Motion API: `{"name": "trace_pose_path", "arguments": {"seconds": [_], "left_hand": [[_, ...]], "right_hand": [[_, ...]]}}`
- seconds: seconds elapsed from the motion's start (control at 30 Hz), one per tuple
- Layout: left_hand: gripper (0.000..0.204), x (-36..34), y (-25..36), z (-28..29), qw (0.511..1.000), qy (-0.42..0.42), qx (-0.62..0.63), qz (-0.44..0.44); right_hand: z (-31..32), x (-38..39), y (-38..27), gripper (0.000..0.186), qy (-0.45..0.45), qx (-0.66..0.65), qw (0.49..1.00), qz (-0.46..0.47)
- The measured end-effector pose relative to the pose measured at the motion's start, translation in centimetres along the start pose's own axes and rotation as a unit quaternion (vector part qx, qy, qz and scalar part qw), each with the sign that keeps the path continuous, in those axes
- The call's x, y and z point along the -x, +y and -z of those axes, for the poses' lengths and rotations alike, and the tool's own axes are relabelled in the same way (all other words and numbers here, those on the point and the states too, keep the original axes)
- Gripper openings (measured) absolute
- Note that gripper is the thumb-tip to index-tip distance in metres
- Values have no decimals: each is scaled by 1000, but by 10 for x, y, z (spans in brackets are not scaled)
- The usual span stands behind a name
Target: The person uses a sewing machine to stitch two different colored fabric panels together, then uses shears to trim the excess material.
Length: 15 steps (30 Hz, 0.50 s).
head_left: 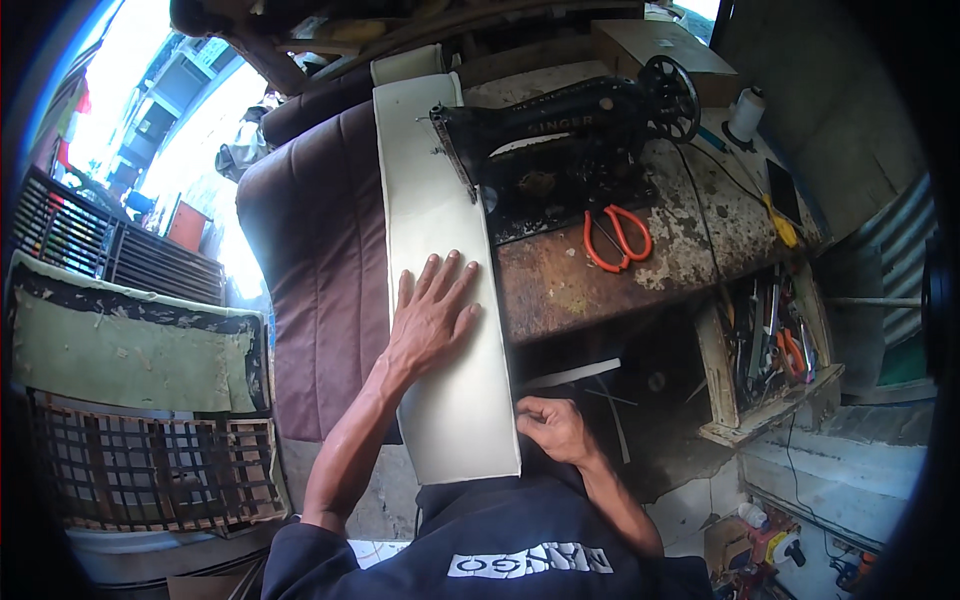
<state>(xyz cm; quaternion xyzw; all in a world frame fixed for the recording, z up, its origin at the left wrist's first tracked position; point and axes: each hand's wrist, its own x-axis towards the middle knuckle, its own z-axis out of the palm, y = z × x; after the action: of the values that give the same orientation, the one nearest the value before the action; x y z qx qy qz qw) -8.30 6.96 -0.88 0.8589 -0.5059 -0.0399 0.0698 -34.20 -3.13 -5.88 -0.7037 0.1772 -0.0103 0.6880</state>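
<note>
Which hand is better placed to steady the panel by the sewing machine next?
Probably the left hand: flat on the pale panel, nearer the sewing machine. The right hand is at the panel's right edge.

Scuffed wooden table, grey corrugated sheet, bright daylight upper left.

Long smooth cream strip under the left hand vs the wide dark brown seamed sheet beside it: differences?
Colour: the long smooth cream strip is pale; the wide dark brown seamed sheet is dark.
Surface: the cream strip's face looks plain; the brown sheet has lengthwise seams.
Contact: the left hand lies flat on the cream strip; neither hand is on the brown sheet.
Shared: both extend toward the person.
</note>
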Motion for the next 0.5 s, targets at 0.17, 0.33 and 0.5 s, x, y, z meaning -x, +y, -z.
{"name": "trace_pose_path", "arguments": {"seconds": [0.17,0.33,0.5], "left_hand": [[66,-7,12,3,1000,-8,8,-14],[66,-6,19,3,998,-10,51,22],[63,-10,28,0,997,-1,66,48]], "right_hand": [[-1,1,9,20,2,21,999,-33],[-2,0,3,17,-5,13,1000,-29],[0,-7,6,14,-37,39,998,-38]]}}
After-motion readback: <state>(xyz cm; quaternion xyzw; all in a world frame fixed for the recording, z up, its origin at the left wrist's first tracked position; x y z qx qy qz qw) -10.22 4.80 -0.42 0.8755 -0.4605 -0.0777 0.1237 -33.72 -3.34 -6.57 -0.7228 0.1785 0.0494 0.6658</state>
